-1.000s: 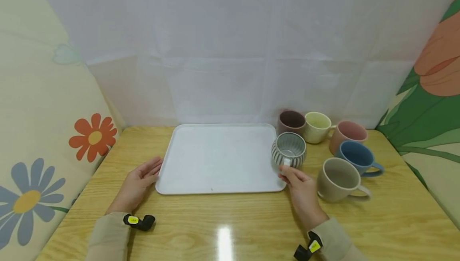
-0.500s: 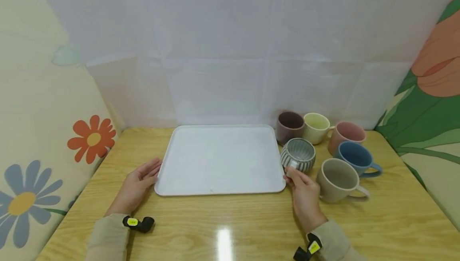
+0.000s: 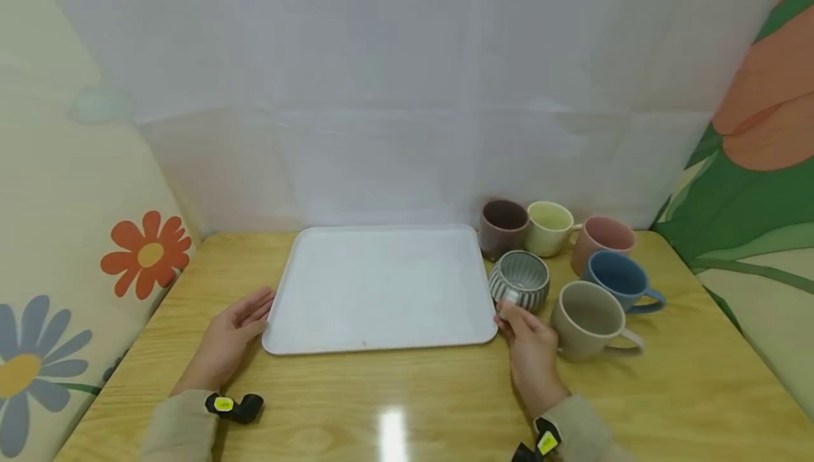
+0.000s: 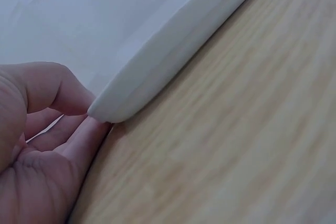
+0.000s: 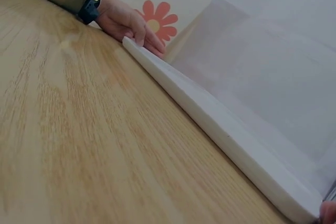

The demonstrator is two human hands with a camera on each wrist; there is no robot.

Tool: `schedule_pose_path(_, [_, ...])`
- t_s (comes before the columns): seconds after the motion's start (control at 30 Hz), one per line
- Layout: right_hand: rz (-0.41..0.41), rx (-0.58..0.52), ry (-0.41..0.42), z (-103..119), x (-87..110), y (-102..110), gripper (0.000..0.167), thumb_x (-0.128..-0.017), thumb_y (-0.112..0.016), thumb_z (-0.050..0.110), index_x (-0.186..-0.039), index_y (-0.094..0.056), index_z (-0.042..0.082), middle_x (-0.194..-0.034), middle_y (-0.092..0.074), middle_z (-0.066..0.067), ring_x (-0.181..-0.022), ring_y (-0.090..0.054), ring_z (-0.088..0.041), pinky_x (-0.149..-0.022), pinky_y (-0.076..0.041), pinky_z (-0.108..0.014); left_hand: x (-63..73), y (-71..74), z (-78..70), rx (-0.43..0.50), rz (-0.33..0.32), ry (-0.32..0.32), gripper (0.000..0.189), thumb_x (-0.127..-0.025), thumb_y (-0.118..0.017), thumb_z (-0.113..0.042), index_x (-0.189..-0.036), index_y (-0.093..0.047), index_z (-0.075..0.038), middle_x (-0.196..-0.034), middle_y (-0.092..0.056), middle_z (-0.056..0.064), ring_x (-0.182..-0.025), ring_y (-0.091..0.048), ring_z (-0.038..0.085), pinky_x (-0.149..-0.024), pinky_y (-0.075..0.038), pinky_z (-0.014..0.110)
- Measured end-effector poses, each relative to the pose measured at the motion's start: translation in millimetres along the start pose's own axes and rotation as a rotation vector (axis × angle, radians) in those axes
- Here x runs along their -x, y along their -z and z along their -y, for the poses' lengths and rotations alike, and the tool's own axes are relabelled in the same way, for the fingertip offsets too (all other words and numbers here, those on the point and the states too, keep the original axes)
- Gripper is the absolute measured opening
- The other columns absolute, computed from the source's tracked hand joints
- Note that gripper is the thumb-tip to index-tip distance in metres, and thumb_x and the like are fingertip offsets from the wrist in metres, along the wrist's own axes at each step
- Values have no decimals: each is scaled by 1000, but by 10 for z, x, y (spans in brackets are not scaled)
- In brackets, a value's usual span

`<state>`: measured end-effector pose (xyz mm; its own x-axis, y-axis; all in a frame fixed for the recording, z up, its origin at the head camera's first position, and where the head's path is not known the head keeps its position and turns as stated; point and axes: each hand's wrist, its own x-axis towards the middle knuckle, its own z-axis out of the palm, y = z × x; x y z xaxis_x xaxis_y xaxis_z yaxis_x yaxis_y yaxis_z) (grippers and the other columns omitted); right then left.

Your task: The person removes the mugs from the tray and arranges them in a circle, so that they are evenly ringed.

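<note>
My right hand (image 3: 533, 354) pinches the handle of a grey striped mug (image 3: 518, 280), which stands upright beside the right edge of a white rectangular tray (image 3: 375, 285). In the right wrist view only a fingertip (image 5: 329, 212) of it shows, by the tray's near corner. My left hand (image 3: 225, 338) lies along the tray's left edge, its fingers extended. Up close in the left wrist view, the thumb of the left hand (image 4: 47, 129) touches the corner of the tray (image 4: 152, 59), with the other fingers straight along its side.
Around the striped mug stand a dark purple mug (image 3: 502, 232), a pale green mug (image 3: 547, 236), a pink mug (image 3: 600, 246), a blue mug (image 3: 626, 292) and a beige mug (image 3: 581, 335). Behind the wooden table (image 3: 318, 405) hangs a white cloth (image 3: 381, 95).
My right hand has carried the striped mug rightward and a little nearer, from overlapping the tray's edge to just beside it. The left hand stays at the tray. The head view has shifted slightly.
</note>
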<state>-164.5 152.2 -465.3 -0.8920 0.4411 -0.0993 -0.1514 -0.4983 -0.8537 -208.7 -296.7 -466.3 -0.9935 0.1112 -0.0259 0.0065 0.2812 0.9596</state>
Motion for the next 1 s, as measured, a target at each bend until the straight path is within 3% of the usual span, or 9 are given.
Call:
schedule_pose_path(0.3, [-9,60,31,5,1,4,23,-99,-60,-3,-86,-78,5,-87,-74,0,-83,-68,-11,-78,-57,-22,19,-16,-16,8,-2,-15,58,-105,-48,-1,-157,-24,6,-159,-30,29,-122,-46,-14,-95,-41,5])
schedule_pose_path(0.7, [-14,285,56,7,20,-36,19,-102,-57,6,-84,-64,7,-85,-65,2,-71,-56,-10,-63,-47,-21,-35,4,12,17,-12,-23,58,-105,-49,-1,-157,-24,7,-158,-30,30,-121,-47,-14,-96,-42,8])
schedule_pose_path(0.8, [-16,300,40,27,37,-54,16,-102,-56,7,-91,-65,2,-85,-65,2,-72,-58,-9,-65,-49,-21,-60,10,40,18,-14,-32,57,-105,-48,0,-156,-24,8,-158,-31,30,-121,-47,-14,-97,-42,9])
schedule_pose_path(0.9, [-17,333,12,28,101,-98,13,-100,-54,4,-108,-61,-5,-93,-64,-5,-74,-59,-9,-68,-51,-20,-47,58,48,-8,-5,-22,57,-106,-48,-3,-157,-24,7,-158,-31,29,-124,-46,-12,-96,-41,7])
schedule_pose_path(1.0, [-11,326,-9,14,214,-152,36,-95,-54,-3,-130,-45,-6,-118,-53,-14,-78,-56,-10,-69,-52,-20,2,125,4,-39,6,22,59,-108,-47,-12,-159,-22,3,-160,-29,28,-133,-43,-3,-93,-41,5])
